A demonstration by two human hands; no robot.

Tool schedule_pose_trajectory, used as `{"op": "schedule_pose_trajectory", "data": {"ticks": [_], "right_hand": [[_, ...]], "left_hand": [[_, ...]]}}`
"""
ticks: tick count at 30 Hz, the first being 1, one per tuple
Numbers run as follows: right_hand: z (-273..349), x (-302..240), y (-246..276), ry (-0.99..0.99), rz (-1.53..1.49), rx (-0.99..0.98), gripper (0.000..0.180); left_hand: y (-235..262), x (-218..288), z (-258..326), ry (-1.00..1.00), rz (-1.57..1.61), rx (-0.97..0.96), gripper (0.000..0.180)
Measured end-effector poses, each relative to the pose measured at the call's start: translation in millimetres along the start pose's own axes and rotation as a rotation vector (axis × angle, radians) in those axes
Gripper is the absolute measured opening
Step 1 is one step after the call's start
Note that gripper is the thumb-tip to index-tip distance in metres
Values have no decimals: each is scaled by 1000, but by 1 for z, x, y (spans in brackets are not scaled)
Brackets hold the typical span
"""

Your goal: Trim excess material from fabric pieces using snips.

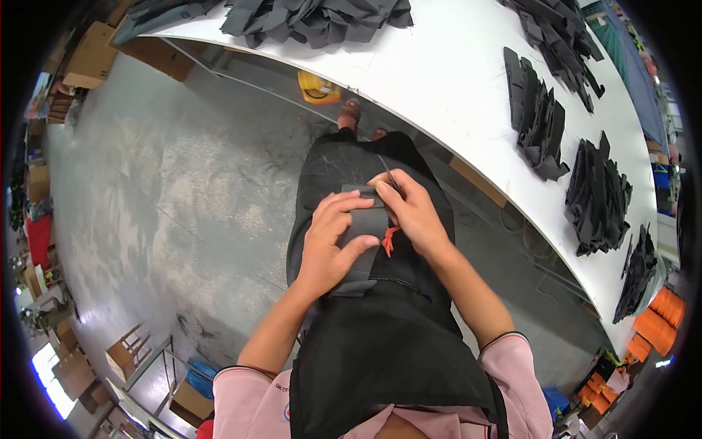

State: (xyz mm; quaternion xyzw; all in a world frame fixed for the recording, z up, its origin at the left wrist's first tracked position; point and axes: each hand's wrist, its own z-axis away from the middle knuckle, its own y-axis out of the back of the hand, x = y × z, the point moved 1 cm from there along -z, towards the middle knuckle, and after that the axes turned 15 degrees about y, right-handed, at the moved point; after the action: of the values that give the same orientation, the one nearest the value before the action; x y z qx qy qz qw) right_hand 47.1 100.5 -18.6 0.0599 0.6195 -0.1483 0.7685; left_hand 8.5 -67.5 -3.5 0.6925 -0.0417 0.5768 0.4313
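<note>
A dark grey piece of fabric (363, 223) lies over my lap, and both hands grip it. My left hand (333, 241) clasps it from the left, thumb across its lower part. My right hand (411, 208) pinches its upper right edge, where a thin dark thread or strip (390, 173) sticks up from the fingers. A small orange tool or tag (389, 239) shows under the right palm; whether the hand holds it is unclear. A black apron (387, 351) covers my front.
A long white table (453, 80) curves along the right, bearing stacks of dark cut fabric pieces (537, 117), (596, 197), (314, 18). Orange spools (658, 318) sit at its near right end. A yellow object (318, 88) lies under the table. Cardboard boxes (91, 55) and wooden stools (128, 351) stand on the grey floor.
</note>
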Motion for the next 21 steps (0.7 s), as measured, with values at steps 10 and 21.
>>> {"op": "schedule_pose_trajectory", "data": {"ticks": [10, 21], "right_hand": [[59, -39, 5, 584, 699, -36, 23], [57, -33, 11, 474, 595, -12, 18]], "left_hand": [[1, -6, 1, 304, 556, -73, 43], [-1, -6, 1, 256, 552, -102, 38]]}}
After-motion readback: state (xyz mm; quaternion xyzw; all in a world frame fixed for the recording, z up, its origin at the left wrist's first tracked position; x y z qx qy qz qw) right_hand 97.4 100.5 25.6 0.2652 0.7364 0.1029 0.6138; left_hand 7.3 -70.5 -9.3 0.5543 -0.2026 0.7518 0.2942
